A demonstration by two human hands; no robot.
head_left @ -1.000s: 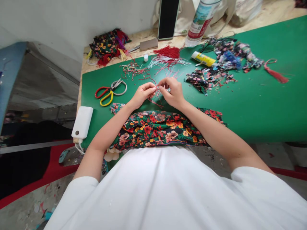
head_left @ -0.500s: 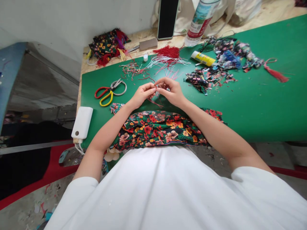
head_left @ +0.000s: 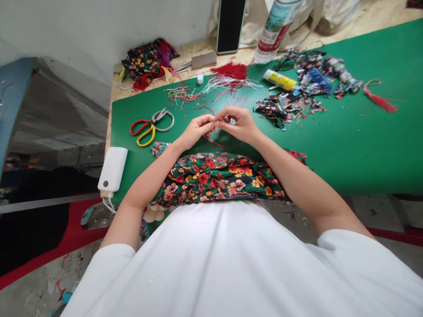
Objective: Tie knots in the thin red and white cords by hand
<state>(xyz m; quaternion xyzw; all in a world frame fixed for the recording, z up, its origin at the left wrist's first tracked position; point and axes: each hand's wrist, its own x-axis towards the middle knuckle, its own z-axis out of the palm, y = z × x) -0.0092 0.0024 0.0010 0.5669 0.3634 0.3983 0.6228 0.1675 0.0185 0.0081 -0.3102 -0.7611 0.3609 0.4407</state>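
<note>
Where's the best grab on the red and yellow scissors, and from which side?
Take the scissors by the red and yellow handle loops, which lie at their left end, nearest the left hand. Come from above and the left: they lie flat on the green table, blades pointing right toward the loose cords, so the loops are the clear end.

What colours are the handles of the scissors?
The scissors have one red and one yellow handle, in the head view.
</note>
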